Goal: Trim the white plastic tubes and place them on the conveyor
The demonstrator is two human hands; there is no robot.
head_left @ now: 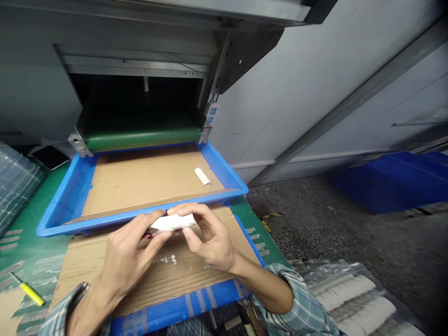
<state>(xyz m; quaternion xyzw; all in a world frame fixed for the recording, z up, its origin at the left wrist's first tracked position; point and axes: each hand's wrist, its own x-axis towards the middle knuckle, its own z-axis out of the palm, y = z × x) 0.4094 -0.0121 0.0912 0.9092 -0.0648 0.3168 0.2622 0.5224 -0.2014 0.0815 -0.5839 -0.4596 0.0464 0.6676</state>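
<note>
Between my two hands is a white cylindrical piece (174, 222), held almost level above the cardboard (217, 261). My left hand (135, 247) pinches its left end, where a small dark pink or red bit shows by the fingers. At the right end, my right hand (206, 233) grips it between thumb and fingers. A similar white tube (202, 177) lies on the cardboard lining inside the blue tray (241, 186), just beyond my right hand.
Behind the tray, a green conveyor belt (143, 138) comes out of a dark machine opening, with another white tube (146, 84) on it. A yellow-handled screwdriver (32, 294) lies at left on the green table. A phone (51, 157) and plastic-wrapped stack (17, 182) are farther back.
</note>
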